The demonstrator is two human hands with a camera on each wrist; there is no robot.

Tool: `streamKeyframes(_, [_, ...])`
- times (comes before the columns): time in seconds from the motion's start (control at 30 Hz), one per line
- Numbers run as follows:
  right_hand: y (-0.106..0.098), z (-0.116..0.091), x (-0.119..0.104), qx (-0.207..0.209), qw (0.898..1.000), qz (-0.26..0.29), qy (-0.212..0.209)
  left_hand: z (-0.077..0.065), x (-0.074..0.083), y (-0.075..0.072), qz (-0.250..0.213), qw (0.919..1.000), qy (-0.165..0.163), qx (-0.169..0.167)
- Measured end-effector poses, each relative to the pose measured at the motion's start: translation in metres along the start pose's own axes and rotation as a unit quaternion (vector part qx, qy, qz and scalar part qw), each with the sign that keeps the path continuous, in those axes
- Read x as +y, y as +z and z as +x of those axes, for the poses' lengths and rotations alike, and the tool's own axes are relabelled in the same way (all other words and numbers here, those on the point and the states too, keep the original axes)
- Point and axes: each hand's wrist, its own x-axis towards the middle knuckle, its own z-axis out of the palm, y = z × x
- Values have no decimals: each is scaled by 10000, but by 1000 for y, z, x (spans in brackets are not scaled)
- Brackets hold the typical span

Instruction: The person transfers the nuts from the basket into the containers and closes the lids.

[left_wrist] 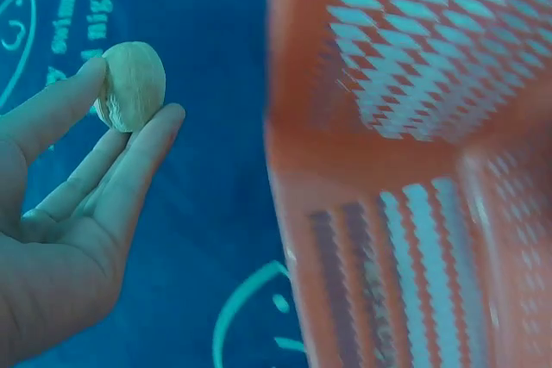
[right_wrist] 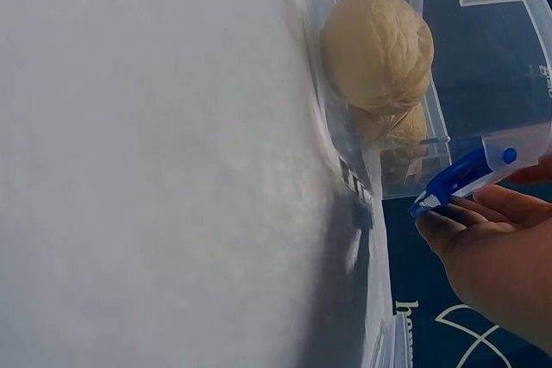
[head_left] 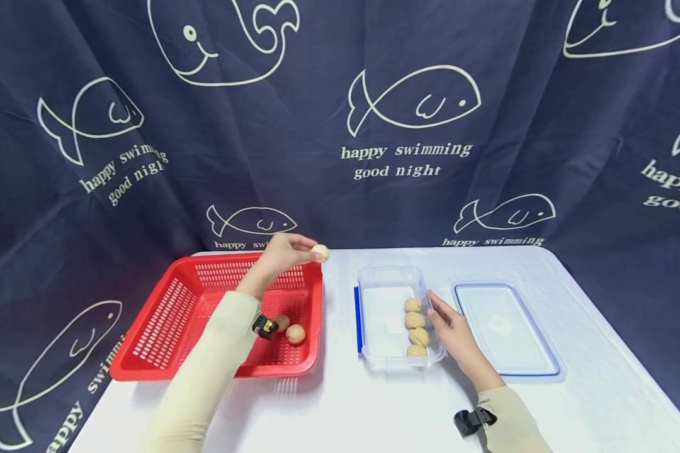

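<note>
Above the right rim of the red basket (head_left: 172,296), my left hand (head_left: 286,251) pinches a walnut (head_left: 320,253) between thumb and fingertips. The left wrist view shows this walnut (left_wrist: 134,86) up close, its shell pale and ridged. Two more walnuts (head_left: 296,334) lie on the basket's floor, partly behind the left wrist. My right hand (head_left: 456,333) holds the right side of a clear plastic container (head_left: 382,362), at its blue side latch (right_wrist: 461,180). Inside, several walnuts (head_left: 415,321) form a row along the right wall.
A clear lid (head_left: 507,330) with a blue seal lies flat right of the container. Another blue latch (head_left: 358,321) hangs open on the container's left side. Everything stands on a white-covered table (head_left: 340,409), with a dark blue fish-print curtain (head_left: 317,126) behind it.
</note>
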Motion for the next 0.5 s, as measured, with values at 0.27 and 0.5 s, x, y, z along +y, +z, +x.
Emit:
streamKeyframes(0.27, [1,1,0,3,10000,33,5,16,34,34,-198,9998,-56,51])
streamKeyframes(0.5, [0,1,-1,4,10000,29,-12,31,46,59,-722,9971,-221,-24])
